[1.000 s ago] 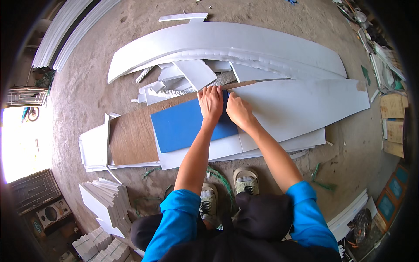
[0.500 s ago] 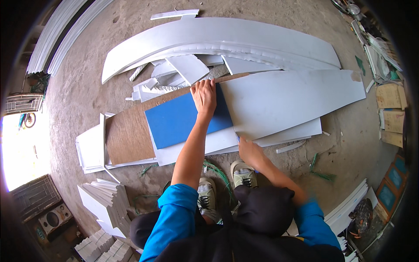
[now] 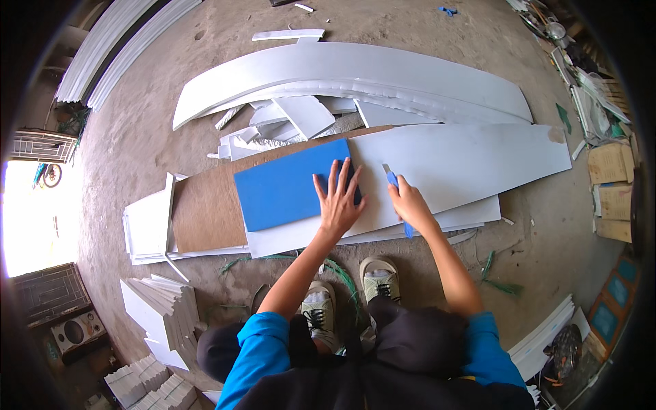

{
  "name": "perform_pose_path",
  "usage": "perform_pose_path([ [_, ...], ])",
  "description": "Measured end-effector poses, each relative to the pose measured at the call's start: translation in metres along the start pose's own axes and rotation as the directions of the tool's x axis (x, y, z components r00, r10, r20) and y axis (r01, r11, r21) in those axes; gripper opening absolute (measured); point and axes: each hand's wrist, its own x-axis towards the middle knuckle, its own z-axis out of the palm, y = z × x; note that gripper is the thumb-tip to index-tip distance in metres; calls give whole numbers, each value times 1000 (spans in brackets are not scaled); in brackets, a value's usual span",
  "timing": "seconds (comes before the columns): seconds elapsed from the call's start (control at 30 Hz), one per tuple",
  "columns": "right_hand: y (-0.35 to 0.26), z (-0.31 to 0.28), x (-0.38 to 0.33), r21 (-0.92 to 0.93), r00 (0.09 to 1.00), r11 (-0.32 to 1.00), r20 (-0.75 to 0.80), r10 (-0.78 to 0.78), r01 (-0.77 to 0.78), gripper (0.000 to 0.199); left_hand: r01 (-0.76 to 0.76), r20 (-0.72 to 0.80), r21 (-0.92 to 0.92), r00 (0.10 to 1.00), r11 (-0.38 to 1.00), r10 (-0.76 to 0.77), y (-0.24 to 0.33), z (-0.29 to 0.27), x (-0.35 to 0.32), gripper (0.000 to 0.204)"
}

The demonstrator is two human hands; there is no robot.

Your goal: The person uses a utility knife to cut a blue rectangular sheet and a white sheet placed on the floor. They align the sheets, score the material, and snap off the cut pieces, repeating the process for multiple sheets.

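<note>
Across a long white board [image 3: 465, 147] lies a blue rectangular panel [image 3: 283, 188]. My left hand [image 3: 339, 198] rests with fingers spread on the panel's right end. In my right hand [image 3: 410, 203] is a blue utility knife [image 3: 392, 179], its blade pointing away from me above the white board, just right of the panel. Whether the blade touches the board I cannot tell. A brown board [image 3: 205, 208] shows under the white one on the left side.
Beyond the boards lie a curved white sheet [image 3: 355, 65] and broken white offcuts [image 3: 301, 113]. White pieces [image 3: 160, 307] are stacked at near left. Green string [image 3: 342, 277] lies by my shoes [image 3: 380, 277]. Cardboard boxes [image 3: 610, 164] stand at the right.
My left hand has gone from gripping the panel's far edge to lying spread on its right end. My right hand has moved up and right with the knife, away from the board's near edge.
</note>
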Motion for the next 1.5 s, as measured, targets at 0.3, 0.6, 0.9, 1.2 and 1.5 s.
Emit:
perform_pose_path([
  [0.3,-1,15,37,371,989,921,48,-142,114,25,211,-120,237,975,948,-187,-154,-51,-29,65],
  [0.6,0,2,25,587,964,807,177,-200,60,67,130,-331,145,941,981,-76,-131,-30,19,52],
  [0.9,11,-23,-21,506,984,861,122,-130,51,65,-13,389,-35,921,999,26,-67,-22,94,75],
  [1.2,-16,-50,-86,420,962,885,-253,-100,202,21,-112,307,-194,937,975,169,-27,-84,100,71],
  [1.5,-20,-60,-96,91,800,881,-469,-374,465,18,-368,-53,74,927,927,372,17,-131,103,56],
])
